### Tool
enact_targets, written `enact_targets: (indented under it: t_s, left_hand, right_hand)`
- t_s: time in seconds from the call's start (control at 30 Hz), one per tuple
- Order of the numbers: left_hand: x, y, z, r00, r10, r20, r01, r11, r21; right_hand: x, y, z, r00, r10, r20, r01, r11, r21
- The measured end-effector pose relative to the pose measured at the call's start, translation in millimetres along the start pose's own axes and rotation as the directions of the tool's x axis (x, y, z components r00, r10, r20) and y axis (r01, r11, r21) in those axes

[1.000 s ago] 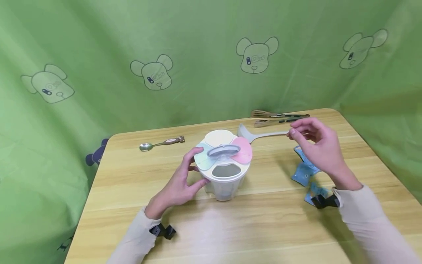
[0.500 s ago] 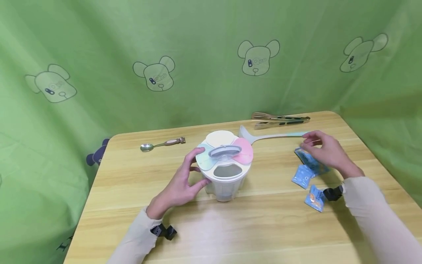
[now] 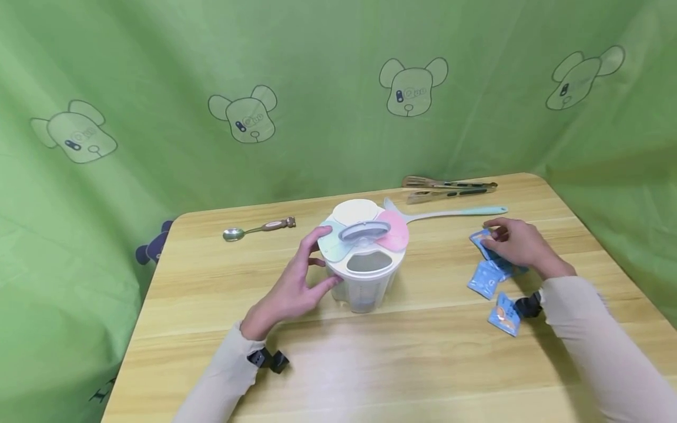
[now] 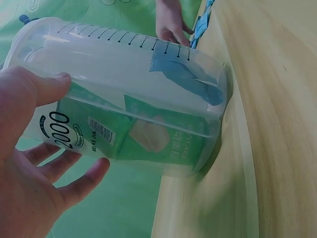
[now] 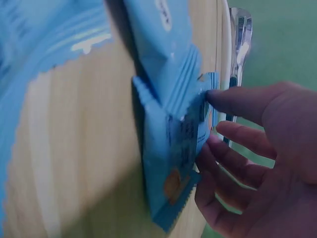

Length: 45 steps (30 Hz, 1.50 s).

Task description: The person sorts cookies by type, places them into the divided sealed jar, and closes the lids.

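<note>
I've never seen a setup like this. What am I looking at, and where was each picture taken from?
There is no robot here, just a person working bare-handed at a wooden table. The wide view comes from a head-worn camera looking forward and down; the two close views come from a small camera on each wrist. The left hand holds a clear container with a multicoloured lid; green packaging and a blue sachet show through its wall. The right hand touches one of the blue packets; whether it grips it is hard to tell. Further back lie a spoon, a ladle and tongs.
</note>
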State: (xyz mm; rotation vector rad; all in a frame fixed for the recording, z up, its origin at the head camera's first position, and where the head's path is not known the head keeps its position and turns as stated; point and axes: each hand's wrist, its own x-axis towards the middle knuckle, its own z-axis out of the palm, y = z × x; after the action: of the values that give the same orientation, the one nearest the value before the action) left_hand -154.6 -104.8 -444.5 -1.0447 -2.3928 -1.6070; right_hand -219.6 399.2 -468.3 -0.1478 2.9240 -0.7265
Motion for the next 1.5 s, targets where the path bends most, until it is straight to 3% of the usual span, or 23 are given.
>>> enact_targets:
  t_s: [0.3, 0.47, 0.57, 0.63, 0.77, 0.9, 1.0, 1.17, 1.27, 1.37, 1.43, 1.5]
  left_hand:
    - [0.9, 0.1, -3.4, 1.000, -0.016, 0.011, 0.016, 1.000, -0.013]
    - [0.7, -1.1, -2.0, 1.000, -0.013, 0.017, 0.013, 1.000, -0.018]
    - [0.2, -1.6, -2.4, 1.000, -0.004, 0.015, 0.004, 1.000, -0.016]
    - [0.1, -1.8, -3.0, 1.000, 0.000, 0.013, 0.000, 1.000, -0.014]
    - [0.6, -2.1, -3.0, 1.000, -0.002, 0.016, 0.003, 1.000, -0.018]
    - [0.8, -2.4, -1.8, 1.000, -0.009, 0.021, 0.010, 1.000, -0.019]
    - [0.4, -2.8, -1.1, 1.000, -0.012, 0.015, 0.012, 1.000, -0.020]
    - [-0.8, -4.1, -0.3, 1.000, -0.018, 0.009, 0.018, 1.000, -0.021]
    - [-1.5, -4.9, 0.0, 1.000, -0.020, 0.009, 0.021, 1.000, -0.022]
    - [-1.7, -4.9, -0.1, 1.000, -0.019, 0.006, 0.019, 1.000, -0.022]
    - [-1.6, -4.4, -0.3, 1.000, -0.016, 0.003, 0.016, 1.000, -0.022]
    - [-1.5, -3.8, -0.2, 1.000, -0.013, 0.002, 0.013, 1.000, -0.019]
  right_hand:
    - [2.9, -19, 0, 0.997, 0.020, -0.073, -0.014, 0.997, 0.078]
    - [-4.3, -39, -7, 0.980, -0.003, -0.199, 0.028, 0.992, 0.126]
    - [-9.8, -58, -15, 0.951, -0.028, -0.309, 0.079, 0.985, 0.151]
    - [-14.6, -74, -20, 0.921, -0.042, -0.387, 0.116, 0.978, 0.171]
    - [-29.9, -113, -32, 0.843, -0.062, -0.534, 0.223, 0.944, 0.243]
    - [-49.3, -152, -44, 0.728, -0.120, -0.676, 0.413, 0.863, 0.292]
    - [-62.7, -178, -51, 0.667, -0.168, -0.726, 0.533, 0.789, 0.307]
    - [-78.6, -209, -49, 0.599, -0.265, -0.756, 0.684, 0.659, 0.312]
    - [-82.6, -223, -42, 0.555, -0.328, -0.764, 0.774, 0.540, 0.330]
    - [-84.4, -234, -34, 0.535, -0.386, -0.751, 0.822, 0.441, 0.359]
    - [-84.8, -240, -29, 0.530, -0.429, -0.731, 0.836, 0.405, 0.369]
    - [-85.0, -245, -25, 0.533, -0.477, -0.699, 0.840, 0.401, 0.366]
